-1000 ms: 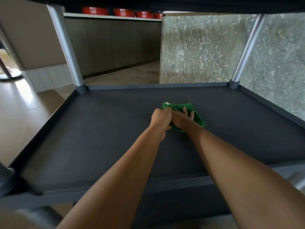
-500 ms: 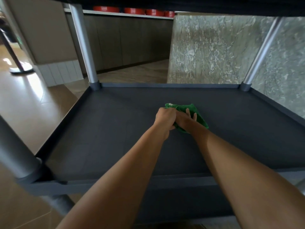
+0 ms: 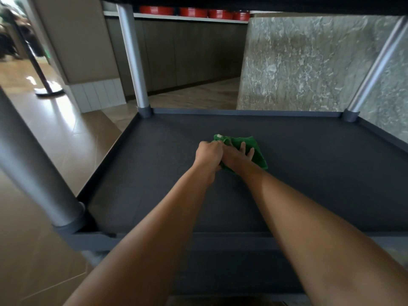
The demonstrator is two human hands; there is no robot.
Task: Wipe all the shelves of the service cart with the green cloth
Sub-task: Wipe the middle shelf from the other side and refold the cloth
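- While pressed flat mid-shelf, cloth under right hand, fingers spread.
- Left hand curled shut at cloth's near-left edge, touching right hand.
- Shelf dark, rimmed, between grey posts.

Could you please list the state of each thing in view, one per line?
green cloth: bunched, lying on the shelf, under both hands
left hand: closed on the cloth's left edge
right hand: fingers spread, pressing flat on the cloth
shelf: dark, bare apart from the cloth
red bowls: lined up on a far counter
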